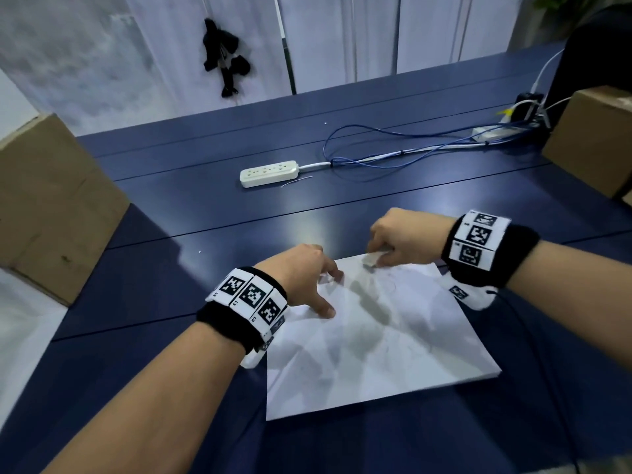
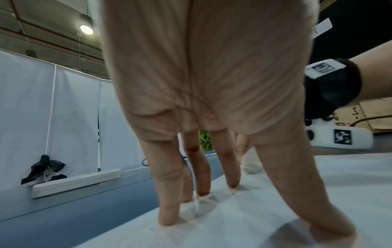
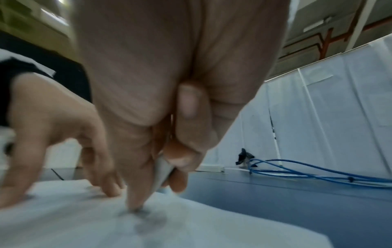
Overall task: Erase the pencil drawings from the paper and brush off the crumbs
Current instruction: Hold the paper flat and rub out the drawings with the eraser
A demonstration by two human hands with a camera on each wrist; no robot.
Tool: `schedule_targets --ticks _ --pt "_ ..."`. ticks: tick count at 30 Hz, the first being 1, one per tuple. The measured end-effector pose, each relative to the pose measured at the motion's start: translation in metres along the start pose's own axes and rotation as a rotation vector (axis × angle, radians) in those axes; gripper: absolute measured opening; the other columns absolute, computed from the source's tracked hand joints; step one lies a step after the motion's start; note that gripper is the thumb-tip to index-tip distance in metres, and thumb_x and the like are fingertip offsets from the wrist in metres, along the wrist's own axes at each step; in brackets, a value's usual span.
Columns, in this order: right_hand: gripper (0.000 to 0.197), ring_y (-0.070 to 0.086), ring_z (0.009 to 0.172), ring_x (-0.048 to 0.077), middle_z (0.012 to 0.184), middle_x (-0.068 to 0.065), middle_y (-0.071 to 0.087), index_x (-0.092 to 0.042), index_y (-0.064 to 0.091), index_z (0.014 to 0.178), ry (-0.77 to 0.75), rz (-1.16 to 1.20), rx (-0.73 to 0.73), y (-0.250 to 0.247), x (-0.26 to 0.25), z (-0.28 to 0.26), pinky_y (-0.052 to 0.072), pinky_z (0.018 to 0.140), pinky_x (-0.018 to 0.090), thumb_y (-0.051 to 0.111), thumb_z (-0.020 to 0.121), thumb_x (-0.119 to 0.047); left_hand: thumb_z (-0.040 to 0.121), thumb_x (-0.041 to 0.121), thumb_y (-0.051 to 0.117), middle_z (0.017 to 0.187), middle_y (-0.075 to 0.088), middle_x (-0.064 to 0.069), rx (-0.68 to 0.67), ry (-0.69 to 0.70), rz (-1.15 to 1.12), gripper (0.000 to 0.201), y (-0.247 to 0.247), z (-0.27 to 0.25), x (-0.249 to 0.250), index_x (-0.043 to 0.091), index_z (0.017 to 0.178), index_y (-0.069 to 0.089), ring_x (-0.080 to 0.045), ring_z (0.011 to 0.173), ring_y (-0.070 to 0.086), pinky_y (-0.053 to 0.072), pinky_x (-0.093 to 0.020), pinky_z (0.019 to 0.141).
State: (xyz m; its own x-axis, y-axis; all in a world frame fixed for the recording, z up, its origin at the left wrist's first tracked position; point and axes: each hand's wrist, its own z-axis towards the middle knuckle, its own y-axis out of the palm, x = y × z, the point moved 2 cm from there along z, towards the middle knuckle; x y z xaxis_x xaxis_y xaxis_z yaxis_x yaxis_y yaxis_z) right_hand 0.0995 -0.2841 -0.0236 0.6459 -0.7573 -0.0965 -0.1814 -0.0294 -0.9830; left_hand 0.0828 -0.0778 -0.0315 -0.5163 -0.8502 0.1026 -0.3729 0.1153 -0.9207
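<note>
A white sheet of paper (image 1: 376, 350) with faint pencil lines lies on the dark blue table (image 1: 205, 213). My left hand (image 1: 307, 282) presses straight, spread fingertips (image 2: 167, 219) on the paper's (image 2: 275, 209) far left corner. My right hand (image 1: 400, 241) pinches a small grey-white eraser (image 1: 372, 260) at the paper's far edge. In the right wrist view the eraser (image 3: 162, 174) sits between thumb and fingers, low over the paper (image 3: 106, 218), with grey smudges just below it. The right hand is blurred.
A white power strip (image 1: 268, 172) and blue cables (image 1: 393, 145) lie on the table beyond the paper. Cardboard boxes stand at the left (image 1: 48, 206) and right (image 1: 591, 142) edges. White partition panels (image 1: 342, 35) close the back.
</note>
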Motion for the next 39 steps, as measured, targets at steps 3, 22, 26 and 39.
schedule_targets --ticks 3,22,26,39 --pt "0.025 0.054 0.073 0.009 0.085 -0.005 0.065 -0.025 0.076 0.098 -0.121 0.122 -0.195 0.008 -0.018 -0.021 0.047 0.069 0.027 0.070 0.081 -0.043 0.066 0.053 0.085 0.112 0.052 0.004 0.001 0.002 0.005 0.075 0.001 0.001 0.000 0.034 0.133 0.058 -0.020 0.106 0.055 0.050 -0.038 0.089" --pt "0.044 0.056 0.071 0.026 0.074 0.003 0.064 -0.024 0.074 0.088 0.023 0.062 -0.023 -0.002 0.005 0.000 0.051 0.068 0.037 0.047 0.074 -0.055 0.070 0.050 0.084 0.111 0.048 0.004 -0.004 0.015 0.016 0.070 0.000 0.000 0.002 0.032 0.132 0.059 -0.021 0.104 0.055 0.049 -0.034 0.087" --pt "0.023 0.052 0.070 0.012 0.083 -0.003 0.063 -0.025 0.076 0.098 -0.042 0.103 -0.057 0.004 -0.003 -0.012 0.040 0.062 0.017 0.069 0.083 -0.040 0.070 0.050 0.084 0.109 0.046 0.005 -0.003 0.011 0.007 0.067 0.002 0.001 0.001 0.032 0.130 0.059 -0.020 0.106 0.054 0.048 -0.033 0.086" --pt "0.020 0.050 0.066 0.008 0.076 -0.011 0.058 -0.026 0.076 0.094 -0.064 0.142 -0.126 0.003 -0.011 -0.013 0.042 0.064 0.017 0.071 0.080 -0.040 0.069 0.051 0.084 0.108 0.047 0.004 -0.010 0.006 0.021 0.067 0.000 0.000 0.002 0.031 0.128 0.060 -0.022 0.104 0.055 0.050 -0.037 0.087"
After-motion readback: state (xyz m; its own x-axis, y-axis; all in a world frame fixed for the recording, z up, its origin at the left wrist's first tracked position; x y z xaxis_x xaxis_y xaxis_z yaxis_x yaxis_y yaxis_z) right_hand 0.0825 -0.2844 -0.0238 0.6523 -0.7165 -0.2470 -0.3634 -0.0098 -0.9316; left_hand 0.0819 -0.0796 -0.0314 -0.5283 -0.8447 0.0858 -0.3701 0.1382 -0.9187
